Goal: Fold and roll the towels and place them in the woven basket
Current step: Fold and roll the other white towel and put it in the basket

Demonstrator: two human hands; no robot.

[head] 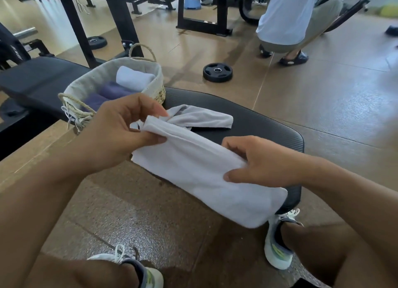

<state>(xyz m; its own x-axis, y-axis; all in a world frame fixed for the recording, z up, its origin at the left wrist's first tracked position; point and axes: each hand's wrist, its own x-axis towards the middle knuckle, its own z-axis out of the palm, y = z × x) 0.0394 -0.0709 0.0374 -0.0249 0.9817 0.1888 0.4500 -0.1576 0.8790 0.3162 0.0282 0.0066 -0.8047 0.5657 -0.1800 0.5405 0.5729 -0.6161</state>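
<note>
While the folded white towel [206,175] lies half-rolled on the black bench pad [269,126], pinched by left hand [120,128] and right hand [258,162], three rolls already fill the woven basket [120,81], leaving a crumpled grey towel [202,117].

Bright, even indoor light with soft shadows, a pale sheen on the floor [148,229], slight motion blur on the right hand [258,160], and wide-angle bending at the edges.
</note>
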